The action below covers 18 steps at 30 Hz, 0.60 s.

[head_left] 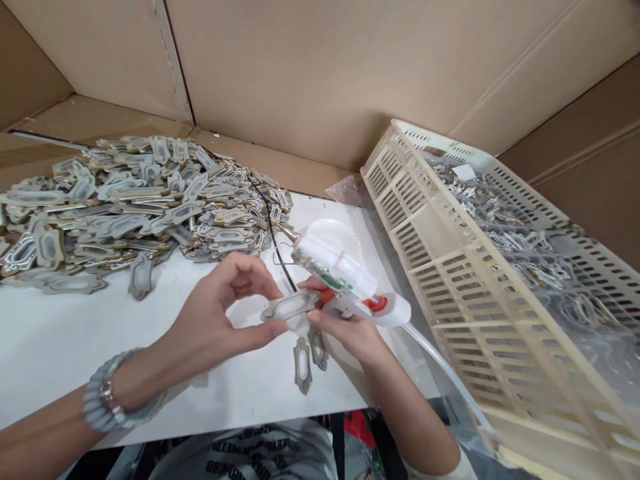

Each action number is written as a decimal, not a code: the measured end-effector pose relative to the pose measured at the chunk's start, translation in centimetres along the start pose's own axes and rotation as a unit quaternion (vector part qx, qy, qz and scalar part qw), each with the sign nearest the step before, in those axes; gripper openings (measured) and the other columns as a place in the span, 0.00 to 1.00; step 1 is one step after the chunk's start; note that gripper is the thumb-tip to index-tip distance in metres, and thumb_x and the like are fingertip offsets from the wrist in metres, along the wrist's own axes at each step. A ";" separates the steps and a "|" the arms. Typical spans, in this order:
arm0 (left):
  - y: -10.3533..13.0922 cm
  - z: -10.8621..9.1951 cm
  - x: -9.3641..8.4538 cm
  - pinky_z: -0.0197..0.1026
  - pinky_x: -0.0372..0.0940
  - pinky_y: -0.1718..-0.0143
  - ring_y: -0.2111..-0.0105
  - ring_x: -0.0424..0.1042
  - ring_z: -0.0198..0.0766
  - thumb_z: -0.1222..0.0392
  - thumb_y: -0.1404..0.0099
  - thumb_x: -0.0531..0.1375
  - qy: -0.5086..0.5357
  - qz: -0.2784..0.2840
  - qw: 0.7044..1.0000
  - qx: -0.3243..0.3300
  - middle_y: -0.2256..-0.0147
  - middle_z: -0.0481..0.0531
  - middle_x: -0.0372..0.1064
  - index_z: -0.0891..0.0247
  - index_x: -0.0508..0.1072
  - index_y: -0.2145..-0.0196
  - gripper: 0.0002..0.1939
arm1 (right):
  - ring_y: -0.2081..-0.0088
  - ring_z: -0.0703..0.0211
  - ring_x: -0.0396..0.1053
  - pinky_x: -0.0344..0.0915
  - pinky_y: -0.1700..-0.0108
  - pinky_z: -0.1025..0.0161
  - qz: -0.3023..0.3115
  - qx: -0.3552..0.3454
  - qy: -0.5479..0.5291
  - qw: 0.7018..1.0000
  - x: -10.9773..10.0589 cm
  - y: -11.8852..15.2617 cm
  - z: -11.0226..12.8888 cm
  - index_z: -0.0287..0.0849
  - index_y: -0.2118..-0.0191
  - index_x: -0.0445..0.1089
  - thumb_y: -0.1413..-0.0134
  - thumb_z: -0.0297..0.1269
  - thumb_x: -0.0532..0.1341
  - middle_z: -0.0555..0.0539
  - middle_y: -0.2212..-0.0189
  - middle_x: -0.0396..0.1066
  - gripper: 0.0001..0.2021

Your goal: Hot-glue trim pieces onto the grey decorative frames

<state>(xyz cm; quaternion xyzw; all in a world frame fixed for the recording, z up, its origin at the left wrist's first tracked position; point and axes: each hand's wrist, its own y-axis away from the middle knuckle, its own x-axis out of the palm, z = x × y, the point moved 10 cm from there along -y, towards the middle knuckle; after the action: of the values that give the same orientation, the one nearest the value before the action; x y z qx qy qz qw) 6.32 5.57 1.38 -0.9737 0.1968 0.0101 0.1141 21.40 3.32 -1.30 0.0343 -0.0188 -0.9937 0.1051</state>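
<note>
My left hand (220, 310) pinches the left end of a small grey, frame-like plate (271, 312) with scalloped edges and a long oval middle. The thumb and fingers of my right hand (353, 333) touch the same plate's right end. That hand also holds a white glue gun (340, 272) with orange parts, its metal nozzle pointing up and to the left. Some of the right fingers are hidden behind the gun. Just below the hands, a similar plate (303, 382) lies on the white table (200, 387), beside another plate (321, 362).
A large heap of such plates (125, 213) covers the back left of the table. At right stands a cream plastic crate (440, 267) holding bagged metal-looking pieces. A white round dish (335, 230) sits behind the gun. A black cable (265, 200) crosses the heap; cardboard walls (300, 73) enclose the back.
</note>
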 end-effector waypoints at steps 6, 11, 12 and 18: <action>2.7 4.1 7.1 0.38 0.73 0.61 0.66 0.75 0.35 0.42 0.38 0.64 0.375 0.178 0.832 -0.368 0.65 0.53 0.76 0.62 0.71 0.57 0.22 | 0.71 0.59 0.72 0.72 0.67 0.63 0.038 -0.041 -0.076 0.996 0.8 0.2 1.1 0.47 0.66 0.73 0.53 0.59 0.69 0.51 0.74 0.72 0.20; 4.0 3.9 8.5 0.35 0.72 0.65 0.71 0.74 0.32 0.52 0.35 0.65 0.484 0.193 0.754 -0.399 0.67 0.52 0.75 0.60 0.69 0.46 0.22 | 0.76 0.63 0.65 0.67 0.74 0.64 0.006 -0.013 -0.050 0.999 0.0 0.4 0.1 0.46 0.74 0.70 0.58 0.65 0.69 0.53 0.79 0.65 0.25; 4.2 3.9 8.6 0.35 0.72 0.65 0.72 0.73 0.31 0.53 0.36 0.66 0.492 0.193 0.748 -0.402 0.67 0.52 0.75 0.60 0.70 0.46 0.22 | 0.77 0.64 0.63 0.65 0.76 0.65 0.001 -0.013 -0.044 0.999 -0.1 0.4 0.0 0.45 0.76 0.68 0.59 0.66 0.69 0.53 0.80 0.63 0.26; 4.4 3.3 8.7 0.32 0.72 0.66 0.66 0.75 0.31 0.55 0.42 0.71 0.507 0.197 0.738 -0.398 0.63 0.49 0.74 0.57 0.72 0.50 0.23 | 0.78 0.64 0.59 0.60 0.78 0.65 0.017 -0.021 -0.040 0.999 0.2 0.5 0.3 0.45 0.78 0.68 0.56 0.65 0.68 0.53 0.81 0.61 0.26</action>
<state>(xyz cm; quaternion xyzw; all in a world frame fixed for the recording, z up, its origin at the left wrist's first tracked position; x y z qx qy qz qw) 12.73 -0.89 -3.39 -0.7307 0.3912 -0.3857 -0.4053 21.27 2.83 -1.03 -0.0081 -0.0024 -0.9925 0.1219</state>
